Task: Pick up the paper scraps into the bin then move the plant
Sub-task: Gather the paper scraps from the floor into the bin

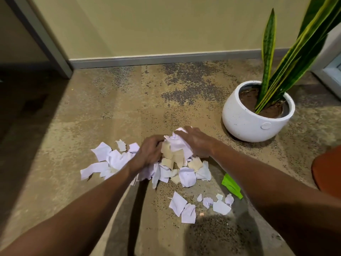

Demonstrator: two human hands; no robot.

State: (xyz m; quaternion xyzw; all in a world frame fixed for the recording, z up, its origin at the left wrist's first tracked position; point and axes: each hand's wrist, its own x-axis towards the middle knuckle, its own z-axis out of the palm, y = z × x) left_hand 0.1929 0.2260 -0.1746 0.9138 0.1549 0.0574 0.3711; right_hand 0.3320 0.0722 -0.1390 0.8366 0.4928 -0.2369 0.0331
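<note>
A heap of torn white and tan paper scraps (114, 159) lies on the carpet in the middle of the view. My left hand (150, 149) and my right hand (195, 140) squeeze a bunch of scraps (177, 148) between them, fingers curled round the paper, just above the heap. Several smaller scraps (184, 206) lie nearer to me. The plant (276, 58), a snake plant with long striped leaves, stands in a round white pot (245, 119) at the right, a short way beyond my right hand. No bin is in view.
A bright green item (231, 185) lies on the carpet under my right forearm. An orange-red rounded object (328, 170) shows at the right edge. The wall with its grey skirting (147, 59) runs behind, and a grey frame (46, 37) slants at the left.
</note>
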